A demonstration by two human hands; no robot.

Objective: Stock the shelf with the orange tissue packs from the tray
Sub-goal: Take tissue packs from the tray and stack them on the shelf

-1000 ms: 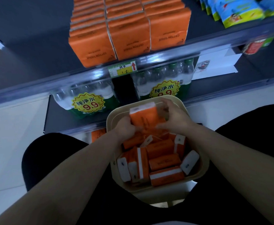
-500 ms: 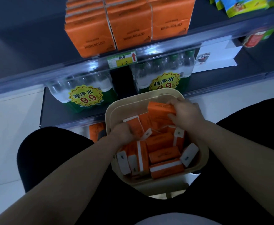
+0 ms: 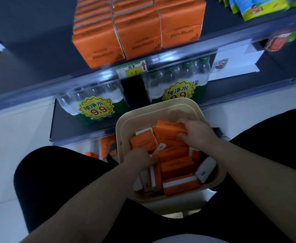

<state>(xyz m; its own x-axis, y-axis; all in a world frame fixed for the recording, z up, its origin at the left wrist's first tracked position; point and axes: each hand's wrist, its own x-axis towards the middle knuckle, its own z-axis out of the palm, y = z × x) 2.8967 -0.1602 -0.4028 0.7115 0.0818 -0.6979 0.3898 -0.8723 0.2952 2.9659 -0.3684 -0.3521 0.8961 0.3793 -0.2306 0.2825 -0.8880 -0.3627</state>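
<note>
A beige tray sits between my knees, filled with several small orange tissue packs. My right hand grips one orange pack at the tray's far side, thumb under it and fingers over its top. My left hand reaches into the tray's left side with its fingers curled down among the packs; what they hold is hidden. Above, the dark shelf carries three rows of larger orange tissue packs.
Below the stocked shelf stand two shrink-wrapped bundles of water bottles with yellow 9.9 price stickers. A price tag hangs on the shelf edge. More orange packs lie on the floor left of the tray. Snack bags fill the upper right.
One second ago both hands held a pack upright above the tray. Now the right hand alone grips a pack lying flat, and the left hand has dropped in among the packs.
</note>
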